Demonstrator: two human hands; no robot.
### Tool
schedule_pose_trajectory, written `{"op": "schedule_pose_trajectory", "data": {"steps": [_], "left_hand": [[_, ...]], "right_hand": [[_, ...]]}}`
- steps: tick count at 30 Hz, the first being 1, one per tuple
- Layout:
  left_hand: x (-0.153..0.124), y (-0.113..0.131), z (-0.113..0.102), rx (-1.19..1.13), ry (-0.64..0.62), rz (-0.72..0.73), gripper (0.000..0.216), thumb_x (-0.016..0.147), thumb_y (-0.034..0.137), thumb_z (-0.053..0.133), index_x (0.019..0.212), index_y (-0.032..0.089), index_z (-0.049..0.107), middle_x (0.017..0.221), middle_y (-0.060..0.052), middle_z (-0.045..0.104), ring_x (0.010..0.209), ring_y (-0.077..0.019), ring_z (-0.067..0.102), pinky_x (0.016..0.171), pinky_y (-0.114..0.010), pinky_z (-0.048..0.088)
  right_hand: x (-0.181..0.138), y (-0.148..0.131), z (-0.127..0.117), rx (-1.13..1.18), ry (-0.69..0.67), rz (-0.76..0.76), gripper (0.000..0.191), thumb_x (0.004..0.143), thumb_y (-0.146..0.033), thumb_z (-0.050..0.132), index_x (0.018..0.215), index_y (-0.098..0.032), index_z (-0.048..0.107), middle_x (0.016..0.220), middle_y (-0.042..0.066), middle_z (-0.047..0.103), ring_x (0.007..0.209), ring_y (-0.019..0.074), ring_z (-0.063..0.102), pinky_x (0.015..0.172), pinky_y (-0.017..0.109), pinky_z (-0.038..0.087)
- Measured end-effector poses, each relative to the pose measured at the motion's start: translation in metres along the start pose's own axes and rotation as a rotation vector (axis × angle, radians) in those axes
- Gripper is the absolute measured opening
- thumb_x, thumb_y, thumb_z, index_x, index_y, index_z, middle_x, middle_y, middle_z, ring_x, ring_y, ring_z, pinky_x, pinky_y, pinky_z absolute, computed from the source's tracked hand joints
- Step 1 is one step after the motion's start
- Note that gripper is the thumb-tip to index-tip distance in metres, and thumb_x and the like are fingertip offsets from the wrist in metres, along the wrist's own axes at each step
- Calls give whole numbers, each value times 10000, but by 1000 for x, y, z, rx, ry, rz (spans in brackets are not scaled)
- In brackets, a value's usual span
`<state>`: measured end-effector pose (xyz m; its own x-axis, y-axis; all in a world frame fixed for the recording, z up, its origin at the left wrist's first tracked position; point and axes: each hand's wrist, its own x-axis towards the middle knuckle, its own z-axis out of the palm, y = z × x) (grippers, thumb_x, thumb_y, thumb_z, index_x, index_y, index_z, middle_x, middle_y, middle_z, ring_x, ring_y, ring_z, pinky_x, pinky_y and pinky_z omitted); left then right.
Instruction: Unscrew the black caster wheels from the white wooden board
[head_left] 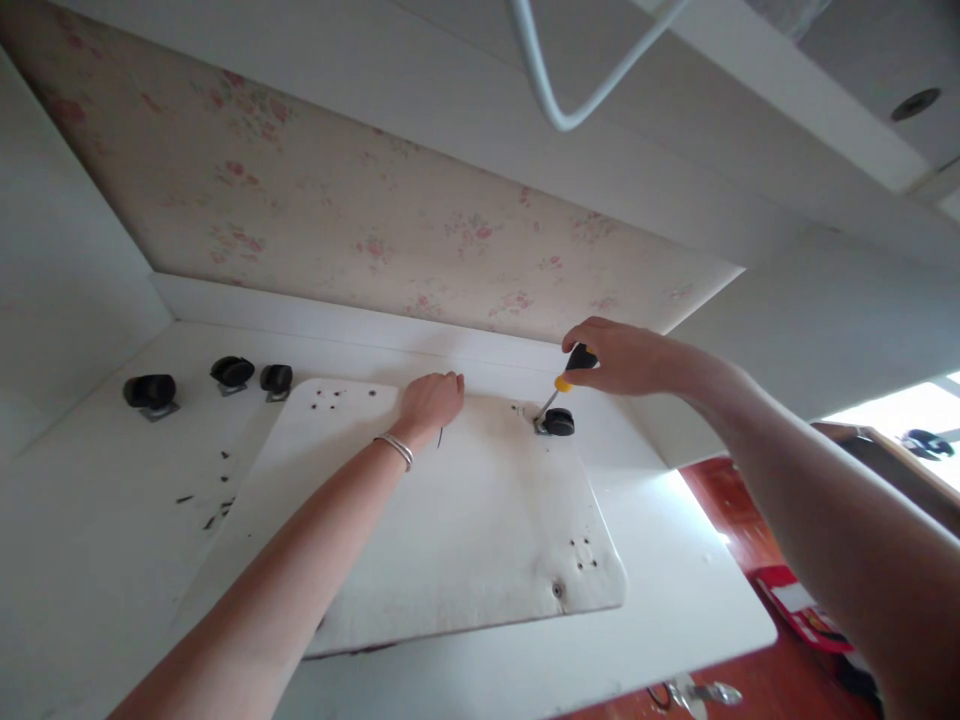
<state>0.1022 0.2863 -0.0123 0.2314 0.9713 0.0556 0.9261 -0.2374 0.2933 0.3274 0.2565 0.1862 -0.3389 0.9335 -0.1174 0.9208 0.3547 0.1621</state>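
Observation:
A yellow-and-black screwdriver (581, 360) is gripped in my right hand (619, 358). Its shaft slants down to the metal plate of a black caster (559, 422) at the far right corner of a white board (465, 510). My left hand (431, 403), with bracelets at the wrist, lies curled on the board's far edge; its fingers are closed, and what they hold, if anything, is hidden. Screw holes (583, 554) show at the board's near right corner, and more holes (324, 400) mark the far left one.
Three loose casters (232, 372) stand left of the board on the white surface, with several small dark screws (225, 508) nearby. A white cable (566, 122) loops down from above. On the reddish floor lie a red case (799, 605) and a metal tool (705, 694).

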Motion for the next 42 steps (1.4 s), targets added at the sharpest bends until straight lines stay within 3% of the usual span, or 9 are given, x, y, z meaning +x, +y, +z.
{"op": "schedule_pose_trajectory", "data": {"steps": [4, 9, 15, 19, 25, 28, 31, 35, 42], "left_hand": [[0, -1, 1, -1, 6, 5, 565, 996, 387, 187, 1062, 146, 693, 988, -162, 731, 945, -280, 699, 795, -386, 524], [-1, -1, 0, -3, 5, 5, 565, 998, 398, 183, 1075, 153, 686, 996, -154, 732, 950, -266, 698, 809, -372, 518], [0, -1, -1, -5, -9, -4, 567, 997, 400, 189, 1069, 142, 689, 1008, -155, 731, 956, -262, 697, 821, -364, 518], [0, -1, 0, -7, -7, 0, 570, 999, 394, 181, 1076, 145, 688, 1017, -157, 730, 965, -264, 694, 831, -375, 515], [0, -1, 0, -7, -2, 8, 557, 999, 383, 188, 1068, 140, 684, 997, -156, 731, 947, -276, 697, 803, -382, 519], [0, -1, 0, -9, -2, 10, 550, 1002, 384, 194, 1075, 143, 682, 1004, -155, 730, 959, -269, 694, 817, -374, 513], [0, -2, 0, -13, -2, 10, 551, 1003, 388, 195, 1077, 143, 684, 1007, -154, 729, 967, -266, 693, 829, -372, 509], [0, -2, 0, -19, 2, 10, 553, 1001, 385, 197, 1063, 139, 688, 993, -154, 731, 954, -270, 695, 813, -373, 513], [0, -2, 1, -20, 0, 6, 563, 1002, 389, 189, 1079, 138, 687, 1011, -164, 728, 970, -267, 691, 834, -380, 510]], "right_hand": [[2, -2, 1, -122, 17, 177, 351, 903, -508, 453, 875, -226, 660, 874, 124, 677, 781, 286, 638, 694, 421, 462], [0, 3, 0, 17, -48, -35, 297, 827, -342, 562, 1088, -226, 641, 1167, 122, 640, 900, 249, 645, 785, 366, 474], [2, 0, -2, -146, -61, 216, 433, 929, -495, 379, 1115, -188, 621, 1042, 144, 677, 894, 297, 648, 753, 416, 480], [0, 5, -4, -36, -91, -6, 344, 851, -289, 499, 1167, -203, 604, 1228, 130, 616, 1011, 257, 632, 847, 356, 474], [3, -3, -4, -119, -100, 172, 486, 912, -545, 399, 1131, -169, 616, 1115, 176, 656, 952, 313, 645, 784, 430, 478], [3, -3, -3, -203, -119, 210, 396, 944, -411, 351, 1127, -173, 609, 1014, 159, 684, 910, 309, 654, 750, 428, 468], [1, 2, -4, -133, -117, 91, 362, 863, -306, 492, 1201, -207, 578, 1185, 126, 638, 966, 275, 643, 800, 386, 468], [-1, 0, -4, -62, -103, 93, 484, 805, -439, 605, 1224, -198, 578, 1247, 142, 585, 972, 274, 639, 840, 379, 471], [3, -13, -3, -227, -83, 314, 536, 919, -587, 356, 1160, -188, 620, 1047, 177, 685, 925, 343, 646, 741, 448, 469]]}}
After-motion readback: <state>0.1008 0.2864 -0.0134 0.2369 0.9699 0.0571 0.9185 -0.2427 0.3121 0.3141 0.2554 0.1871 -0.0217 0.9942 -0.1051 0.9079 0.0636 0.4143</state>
